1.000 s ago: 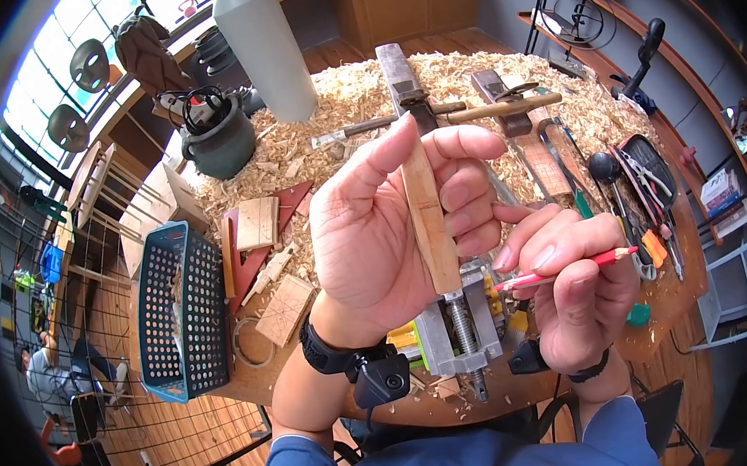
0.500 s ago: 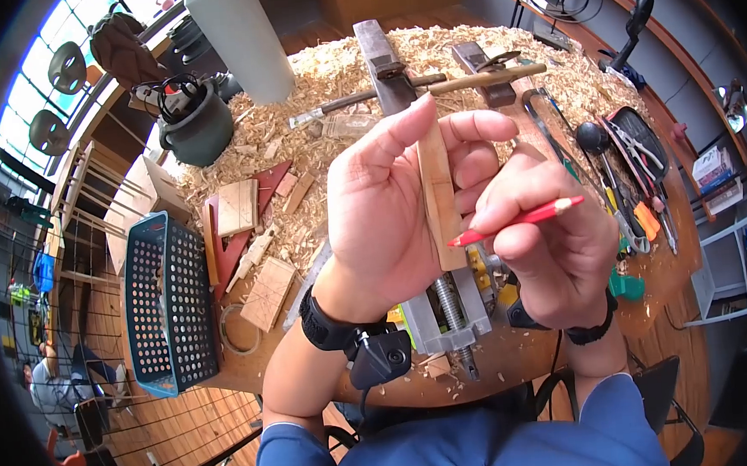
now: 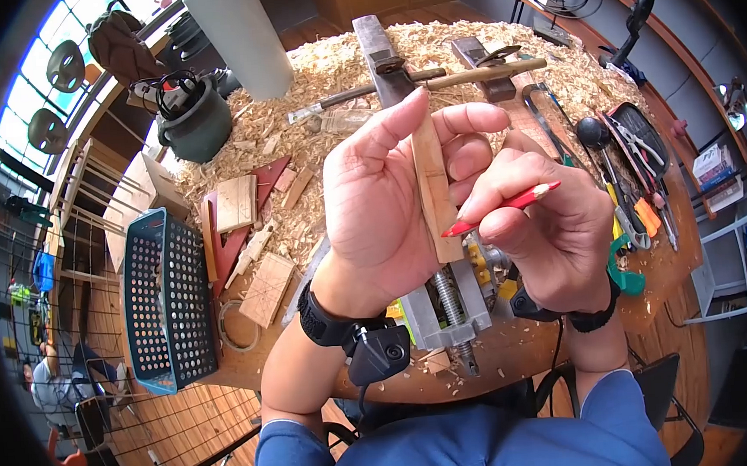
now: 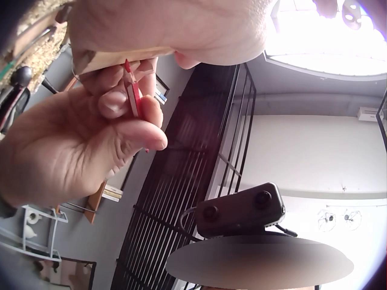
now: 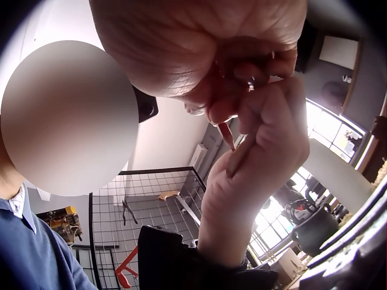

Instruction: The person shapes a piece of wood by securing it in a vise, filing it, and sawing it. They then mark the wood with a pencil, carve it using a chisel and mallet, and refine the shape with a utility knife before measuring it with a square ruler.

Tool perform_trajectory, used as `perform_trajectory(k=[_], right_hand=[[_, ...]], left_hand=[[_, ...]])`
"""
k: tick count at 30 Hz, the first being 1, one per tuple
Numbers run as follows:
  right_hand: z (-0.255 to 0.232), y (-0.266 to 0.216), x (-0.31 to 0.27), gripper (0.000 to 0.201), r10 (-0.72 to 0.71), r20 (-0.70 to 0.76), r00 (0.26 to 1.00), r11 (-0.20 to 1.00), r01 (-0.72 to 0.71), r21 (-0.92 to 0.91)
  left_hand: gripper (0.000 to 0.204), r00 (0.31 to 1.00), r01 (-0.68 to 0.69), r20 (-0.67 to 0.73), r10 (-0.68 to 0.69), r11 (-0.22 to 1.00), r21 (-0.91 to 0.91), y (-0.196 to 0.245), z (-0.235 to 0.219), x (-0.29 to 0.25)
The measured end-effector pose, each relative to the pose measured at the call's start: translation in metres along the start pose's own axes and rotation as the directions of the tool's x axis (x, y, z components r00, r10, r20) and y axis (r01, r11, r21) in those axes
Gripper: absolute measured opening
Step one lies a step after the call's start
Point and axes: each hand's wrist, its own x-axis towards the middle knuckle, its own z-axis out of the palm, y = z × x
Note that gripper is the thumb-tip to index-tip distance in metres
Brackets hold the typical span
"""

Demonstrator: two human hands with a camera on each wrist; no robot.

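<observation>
My left hand (image 3: 371, 203) holds a narrow strip of pale wood (image 3: 431, 181) upright against the palm, thumb along its upper end and fingers curled behind it. My right hand (image 3: 554, 220) pinches a red pencil (image 3: 514, 201) between thumb and fingers. The pencil's red point lies right at the strip's lower end. From the left wrist, the pencil (image 4: 134, 99) points up at the edge of the wood (image 4: 115, 58). In the right wrist view, the pencil (image 5: 226, 136) comes out below the fingertips towards the strip (image 5: 240, 156). Below the hands is a metal vise (image 3: 452, 305).
Wood shavings (image 3: 328, 72) cover the far tabletop, with a wooden hand plane (image 3: 383, 59) and a hammer-like handle (image 3: 501, 72) on them. A teal basket (image 3: 168, 299) and wood offcuts (image 3: 267, 290) lie left. Pliers (image 3: 640, 149) and other tools lie right.
My right hand has moved up and inward, bringing the pencil point to the strip's lower end. The left hand keeps its hold on the strip. The head view has shifted slightly.
</observation>
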Motion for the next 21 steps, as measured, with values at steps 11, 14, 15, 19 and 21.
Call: perform_trajectory(k=[11, 14, 15, 19, 21], right_hand=[[0.0, 0.0, 0.002, 0.017, -0.018, 0.051, 0.999, 0.999, 0.019, -0.028], [-0.001, -0.001, 0.004, 0.016, -0.032, 0.067, 0.997, 0.999, 0.034, -0.037], [0.0, -0.001, 0.004, 0.016, -0.034, 0.068, 0.997, 0.999, 0.037, -0.037], [0.001, 0.003, 0.004, 0.015, -0.064, 0.052, 0.997, 0.998, 0.065, -0.024], [0.0, 0.003, 0.004, 0.015, -0.087, 0.063, 0.994, 0.995, 0.089, -0.033]], left_hand=[[0.057, 1.0, -0.014, -0.027, 0.014, 1.0, 0.009, 0.0, -0.002, 0.001], [0.058, 0.999, -0.001, 0.047, 0.002, 1.0, -0.02, 0.0, -0.007, 0.001], [0.058, 0.999, -0.003, 0.049, 0.004, 1.0, -0.019, 0.001, -0.006, 0.001], [0.058, 0.997, 0.018, 0.083, -0.01, 0.996, -0.09, 0.001, -0.008, 0.0], [0.058, 0.996, 0.025, 0.093, -0.016, 0.995, -0.097, 0.001, -0.007, 0.0]])
